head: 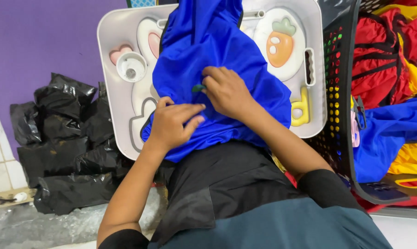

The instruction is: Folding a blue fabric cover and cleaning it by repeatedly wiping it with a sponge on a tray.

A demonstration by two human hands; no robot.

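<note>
Black plastic bags [65, 143] are lying piled at far left on the floor. Left hand [171, 122] is pressing flat, fingers extended, on blue fabric [204, 41] draped over a white lap tray [121, 60]. Right hand [224, 90] is curling its fingers, pinching a small dark green piece [199, 87] against the shiny, wrinkled cloth. 1 black perforated basket [337, 78] is holding red, yellow and blue garments at right.

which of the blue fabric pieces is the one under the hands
The blue cloth spread over the white tray, with the left hand and right hand pressing on it. The other blue piece lies untouched in the basket.
</note>
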